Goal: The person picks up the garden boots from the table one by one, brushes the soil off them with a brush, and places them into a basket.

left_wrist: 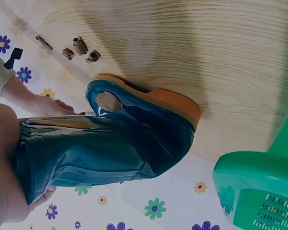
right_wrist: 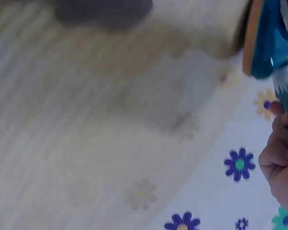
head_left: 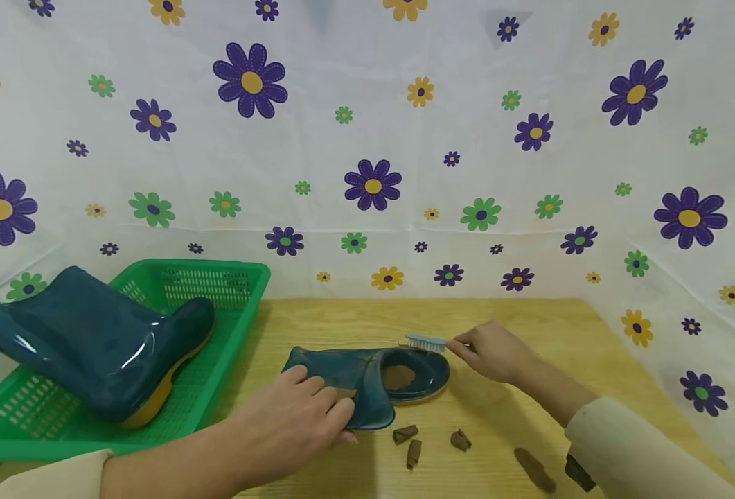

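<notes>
A dark teal rubber boot [head_left: 376,398] with an orange-tan sole lies over the wooden table, its toe toward the right. My left hand [head_left: 292,419] grips the boot's shaft near the top opening. In the left wrist view, a brown mud-like patch [left_wrist: 108,101] sticks to the boot [left_wrist: 105,158], and another lies along its shaft. My right hand [head_left: 494,352] holds a light-blue brush [head_left: 426,342] by its handle, bristles down at the toe. The right wrist view catches the brush [right_wrist: 284,84] right at the boot's toe [right_wrist: 263,55], with fingers curled round its handle.
A green plastic basket [head_left: 233,360] stands at the left with a second teal boot [head_left: 111,346] in it. Several curled brown pieces [head_left: 413,454] and a flat brown strip [head_left: 534,470] lie on the table [head_left: 498,430] in front. A flower-printed sheet [head_left: 317,152] hangs behind.
</notes>
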A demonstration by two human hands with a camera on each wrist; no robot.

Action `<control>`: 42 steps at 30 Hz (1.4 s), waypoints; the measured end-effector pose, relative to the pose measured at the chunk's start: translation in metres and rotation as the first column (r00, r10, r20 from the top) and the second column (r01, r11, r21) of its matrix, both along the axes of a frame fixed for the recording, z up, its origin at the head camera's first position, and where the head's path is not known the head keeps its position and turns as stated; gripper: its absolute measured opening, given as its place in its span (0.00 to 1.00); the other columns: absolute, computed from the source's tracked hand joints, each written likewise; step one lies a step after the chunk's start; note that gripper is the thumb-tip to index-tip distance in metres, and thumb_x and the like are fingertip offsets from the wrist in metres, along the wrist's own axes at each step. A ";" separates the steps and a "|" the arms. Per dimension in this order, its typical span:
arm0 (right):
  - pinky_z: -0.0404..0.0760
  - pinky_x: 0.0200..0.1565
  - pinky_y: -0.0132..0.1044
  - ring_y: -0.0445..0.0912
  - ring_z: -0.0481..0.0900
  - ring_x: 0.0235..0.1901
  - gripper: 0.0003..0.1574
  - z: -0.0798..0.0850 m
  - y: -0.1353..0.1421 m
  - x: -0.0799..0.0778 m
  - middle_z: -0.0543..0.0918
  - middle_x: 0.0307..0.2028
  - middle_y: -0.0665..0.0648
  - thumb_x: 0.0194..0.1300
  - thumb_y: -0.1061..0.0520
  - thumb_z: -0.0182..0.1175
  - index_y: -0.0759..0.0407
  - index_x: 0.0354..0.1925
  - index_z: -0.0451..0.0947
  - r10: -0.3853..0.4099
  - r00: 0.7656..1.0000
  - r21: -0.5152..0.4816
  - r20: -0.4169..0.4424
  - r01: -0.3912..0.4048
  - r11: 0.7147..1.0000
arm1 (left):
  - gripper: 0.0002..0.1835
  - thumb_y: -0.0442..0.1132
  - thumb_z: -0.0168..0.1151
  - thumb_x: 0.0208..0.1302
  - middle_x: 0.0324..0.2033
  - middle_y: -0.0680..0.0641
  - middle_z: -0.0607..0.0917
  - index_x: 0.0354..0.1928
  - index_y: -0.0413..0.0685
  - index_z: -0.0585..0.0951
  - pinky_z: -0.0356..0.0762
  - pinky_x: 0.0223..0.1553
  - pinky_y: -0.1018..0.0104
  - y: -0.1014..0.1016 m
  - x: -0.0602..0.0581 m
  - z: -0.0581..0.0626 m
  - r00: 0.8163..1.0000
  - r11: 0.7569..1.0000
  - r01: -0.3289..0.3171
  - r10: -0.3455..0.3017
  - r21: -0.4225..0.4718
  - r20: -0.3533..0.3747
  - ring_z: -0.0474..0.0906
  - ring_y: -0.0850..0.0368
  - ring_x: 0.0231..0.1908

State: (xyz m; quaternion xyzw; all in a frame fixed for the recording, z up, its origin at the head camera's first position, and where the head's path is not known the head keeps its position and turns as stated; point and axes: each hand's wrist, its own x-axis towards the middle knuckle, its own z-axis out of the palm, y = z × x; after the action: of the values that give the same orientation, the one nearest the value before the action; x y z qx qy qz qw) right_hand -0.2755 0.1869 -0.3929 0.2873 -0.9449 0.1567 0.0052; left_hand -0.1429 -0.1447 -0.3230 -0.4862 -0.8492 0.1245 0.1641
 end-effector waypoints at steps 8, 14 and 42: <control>0.69 0.28 0.34 0.38 0.66 0.18 0.22 -0.018 -0.030 0.001 0.68 0.14 0.46 0.76 0.50 0.53 0.56 0.28 0.84 -0.086 0.993 0.018 -0.078 0.087 0.996 | 0.20 0.58 0.44 0.77 0.22 0.60 0.76 0.32 0.55 0.73 0.55 0.27 0.69 0.003 -0.004 -0.001 0.998 0.997 0.061 -0.061 -0.047 0.000 0.62 0.64 0.21; 0.81 0.35 0.40 0.42 0.83 0.28 0.19 -0.020 -0.047 -0.009 0.86 0.27 0.50 0.74 0.48 0.55 0.57 0.41 0.89 -0.033 0.992 0.056 -0.119 0.039 0.998 | 0.20 0.59 0.42 0.78 0.34 0.59 0.86 0.33 0.55 0.74 0.60 0.28 0.71 0.002 -0.005 -0.003 0.998 0.996 0.068 -0.066 -0.064 0.024 0.73 0.64 0.25; 0.66 0.26 0.29 0.34 0.53 0.14 0.20 0.013 0.026 -0.004 0.67 0.14 0.42 0.75 0.52 0.55 0.65 0.45 0.87 0.138 0.990 0.031 -0.008 -0.137 0.990 | 0.18 0.58 0.50 0.75 0.17 0.59 0.72 0.31 0.55 0.72 0.49 0.22 0.69 0.005 -0.006 0.001 1.000 1.000 0.008 -0.007 0.022 -0.010 0.59 0.65 0.16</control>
State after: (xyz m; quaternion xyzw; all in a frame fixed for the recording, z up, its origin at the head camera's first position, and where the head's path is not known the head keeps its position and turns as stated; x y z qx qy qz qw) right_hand -0.2794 0.2129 -0.3801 0.3526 -0.9251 0.1408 -0.0051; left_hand -0.1492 -0.1395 -0.3218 -0.4869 -0.8479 0.1168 0.1744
